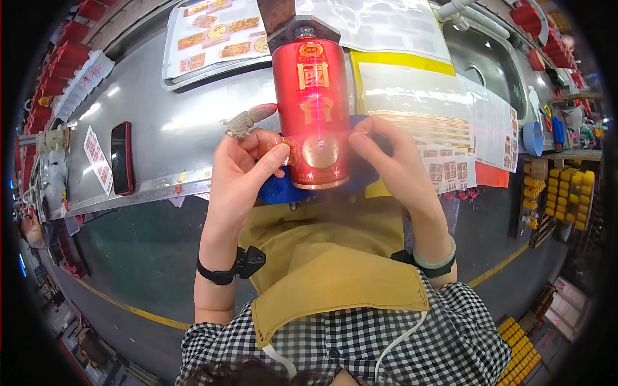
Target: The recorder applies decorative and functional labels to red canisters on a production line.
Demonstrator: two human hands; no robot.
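A glossy red bottle (328, 90) with gold characters and a round gold emblem stands out toward me, its neck end at a dark metal holder (302, 30). My left hand (248, 164) is at the bottle's lower left side, thumb and finger closed on a small red-and-gold decal (290, 153) against the bottle. Grey, woven-looking wrapping (242, 124) covers one of its fingers. My right hand (393, 154) is at the bottle's lower right side, its thumb and forefinger pinched together. A faint clear band seems to cross the bottle between both hands. What the right fingers hold is too small to tell.
Sheets of gold-and-red decals (225, 38) lie in a tray behind, with more decal sheets (450, 170) at right. A phone (121, 157) rests on the metal table (170, 138) at left. A sink (483, 58) and a blue cup (533, 138) are farther right.
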